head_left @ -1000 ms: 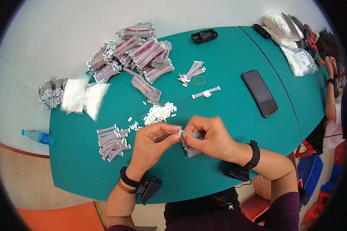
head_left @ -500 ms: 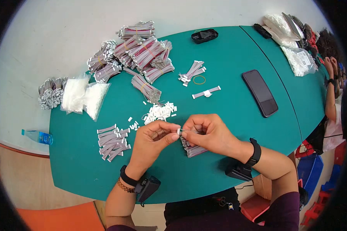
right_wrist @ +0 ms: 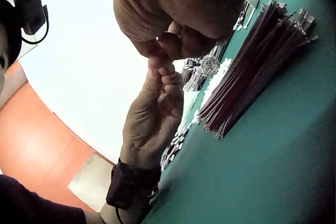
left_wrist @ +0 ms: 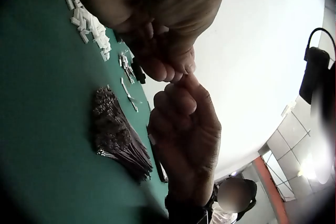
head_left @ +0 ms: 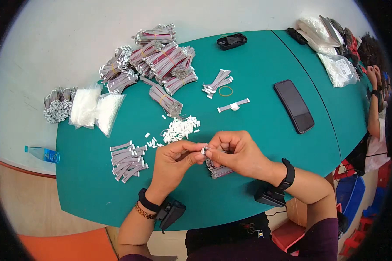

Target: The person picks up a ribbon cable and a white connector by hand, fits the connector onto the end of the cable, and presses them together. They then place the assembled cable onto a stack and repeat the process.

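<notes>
In the head view my left hand point(head_left: 174, 163) pinches a small white connector point(head_left: 203, 150) between thumb and index finger. My right hand point(head_left: 237, 152) meets it from the other side, its thumb and fingers pinching a short grey ribbon cable, mostly hidden by the fingers, at the connector. Both wrist views show the fingertips of the two hands together, hiding the small part. Below the right hand lies a bundle of ribbon cables point(head_left: 220, 170), also seen as a fanned bundle point(left_wrist: 121, 134) in the left wrist view. Loose white connectors point(head_left: 180, 129) are heaped beyond the left hand.
Short cables with white ends point(head_left: 128, 161) lie left of the hands. Banded cable bundles point(head_left: 165, 61) and bags of white parts point(head_left: 85, 106) stand at the back left. A cable point(head_left: 234, 105), a rubber band point(head_left: 225, 91) and a phone point(head_left: 294, 106) lie farther off.
The grey cable in my right fingers showed flat and wide a second ago; now only a thin strip shows. Both hands have shifted slightly and stay together at the connector.
</notes>
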{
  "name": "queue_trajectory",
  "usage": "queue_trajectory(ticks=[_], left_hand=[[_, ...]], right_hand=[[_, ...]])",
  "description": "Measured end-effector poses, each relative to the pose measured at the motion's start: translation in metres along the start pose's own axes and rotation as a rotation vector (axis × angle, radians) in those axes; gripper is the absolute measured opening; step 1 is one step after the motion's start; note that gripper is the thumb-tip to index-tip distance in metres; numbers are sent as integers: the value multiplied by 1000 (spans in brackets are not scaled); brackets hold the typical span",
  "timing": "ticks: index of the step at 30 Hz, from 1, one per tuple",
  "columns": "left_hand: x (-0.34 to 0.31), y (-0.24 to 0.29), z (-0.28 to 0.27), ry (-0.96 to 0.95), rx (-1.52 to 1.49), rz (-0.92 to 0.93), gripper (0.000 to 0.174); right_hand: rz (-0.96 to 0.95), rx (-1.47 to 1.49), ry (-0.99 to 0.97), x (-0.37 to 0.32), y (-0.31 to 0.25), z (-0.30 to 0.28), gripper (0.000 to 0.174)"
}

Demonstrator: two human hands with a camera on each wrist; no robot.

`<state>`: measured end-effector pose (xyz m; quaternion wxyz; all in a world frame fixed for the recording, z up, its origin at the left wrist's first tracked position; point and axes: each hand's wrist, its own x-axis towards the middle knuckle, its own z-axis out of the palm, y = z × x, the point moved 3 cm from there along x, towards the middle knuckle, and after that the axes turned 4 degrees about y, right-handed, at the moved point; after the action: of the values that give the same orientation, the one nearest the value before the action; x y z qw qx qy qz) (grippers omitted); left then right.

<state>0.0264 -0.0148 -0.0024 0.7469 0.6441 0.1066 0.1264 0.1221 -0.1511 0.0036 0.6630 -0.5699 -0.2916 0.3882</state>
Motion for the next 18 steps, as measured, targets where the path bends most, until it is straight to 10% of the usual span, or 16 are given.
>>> queue_trajectory(ticks=[18], left_hand=[[3,3,1,-48,-91,-76,17]], right_hand=[[7,20,26,2,-6,0,14]])
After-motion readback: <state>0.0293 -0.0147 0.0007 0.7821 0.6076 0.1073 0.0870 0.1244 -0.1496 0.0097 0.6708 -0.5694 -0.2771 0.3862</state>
